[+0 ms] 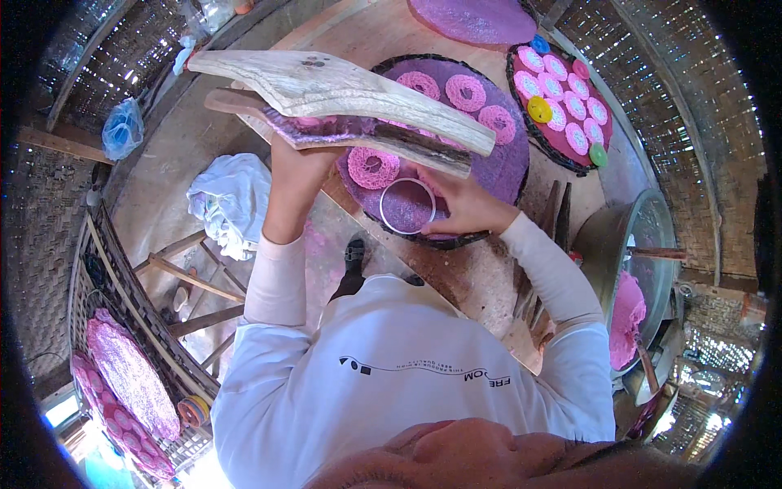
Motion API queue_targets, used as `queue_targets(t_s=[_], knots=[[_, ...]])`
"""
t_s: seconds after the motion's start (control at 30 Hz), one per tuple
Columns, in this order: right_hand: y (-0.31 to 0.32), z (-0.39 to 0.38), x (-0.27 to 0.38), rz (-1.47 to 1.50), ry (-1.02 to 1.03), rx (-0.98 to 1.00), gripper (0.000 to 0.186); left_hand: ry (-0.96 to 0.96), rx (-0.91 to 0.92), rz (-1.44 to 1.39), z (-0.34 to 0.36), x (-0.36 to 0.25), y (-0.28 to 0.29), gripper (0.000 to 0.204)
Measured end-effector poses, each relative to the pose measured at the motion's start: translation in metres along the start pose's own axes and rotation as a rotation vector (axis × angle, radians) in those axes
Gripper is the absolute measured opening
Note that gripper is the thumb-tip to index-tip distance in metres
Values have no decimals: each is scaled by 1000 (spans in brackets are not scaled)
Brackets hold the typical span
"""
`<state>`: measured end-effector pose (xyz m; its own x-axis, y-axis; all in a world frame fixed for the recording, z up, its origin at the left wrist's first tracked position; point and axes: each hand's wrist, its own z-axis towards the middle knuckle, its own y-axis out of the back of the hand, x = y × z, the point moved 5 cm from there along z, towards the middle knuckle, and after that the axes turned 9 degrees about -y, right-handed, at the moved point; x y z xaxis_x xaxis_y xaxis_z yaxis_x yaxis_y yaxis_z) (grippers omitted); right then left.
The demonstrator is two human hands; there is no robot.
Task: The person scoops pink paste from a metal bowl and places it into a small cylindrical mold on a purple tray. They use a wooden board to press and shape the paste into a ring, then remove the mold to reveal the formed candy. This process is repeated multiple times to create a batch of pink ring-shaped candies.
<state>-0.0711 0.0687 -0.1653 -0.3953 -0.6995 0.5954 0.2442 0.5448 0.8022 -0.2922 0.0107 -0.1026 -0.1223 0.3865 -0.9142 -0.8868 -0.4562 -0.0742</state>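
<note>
In the upper middle of the frame, a wooden press [334, 88] slants over a round purple tray [507, 169], covering part of it and some of its pink lacy discs [374, 167]. The left hand [303, 169] meets the underside of the press; its fingers are hidden there, so I cannot tell how its grip stands. Near the centre, the right hand [471, 204] grips the right side of a white ring [381, 206] over the tray's lower edge, fingertips partly obscured. The frame's top edge cuts off a pink round [476, 20].
</note>
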Motion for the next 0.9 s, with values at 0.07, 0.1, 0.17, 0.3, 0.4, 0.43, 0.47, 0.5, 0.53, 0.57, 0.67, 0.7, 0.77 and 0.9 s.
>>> queue_targets(t_s=[0.07,0.1,0.17,0.3,0.4,0.43,0.47,0.5,0.53,0.57,0.67,0.7,0.77,0.9], knots=[[25,-4,-5,40,7,-179,89,-106,76,54,2,-3,-8,38],[48,-5,2,553,-135,-196,79,-160,110,82,1,-4,-13,38],[87,-13,36,1095,-308,-75,66,-318,223,280,-2,-17,-27,39],[109,-34,82,865,-341,228,58,-183,428,474,-2,-34,-62,44],[102,-52,82,905,-360,262,57,-485,789,218,14,-65,-74,52],[102,-59,82,969,-389,265,56,-395,746,-62,23,-60,-66,59],[102,-62,81,1033,-418,269,55,-315,697,-344,31,-54,-58,68],[97,-62,79,1004,-406,296,53,-220,489,-748,40,-52,-58,71],[88,-64,69,988,-479,340,54,-114,265,-1144,49,-44,-56,75],[77,-66,56,970,-551,383,55,-36,396,-1339,52,-29,-56,74],[62,-61,41,892,-710,457,59,103,310,-1554,36,1,-57,47],[56,-59,35,873,-741,449,59,126,311,-1598,31,11,-56,40],[42,-57,18,765,-746,422,60,156,315,-1663,24,30,-52,31],[31,-47,5,485,-682,337,61,169,331,-1674,20,44,-40,29]])
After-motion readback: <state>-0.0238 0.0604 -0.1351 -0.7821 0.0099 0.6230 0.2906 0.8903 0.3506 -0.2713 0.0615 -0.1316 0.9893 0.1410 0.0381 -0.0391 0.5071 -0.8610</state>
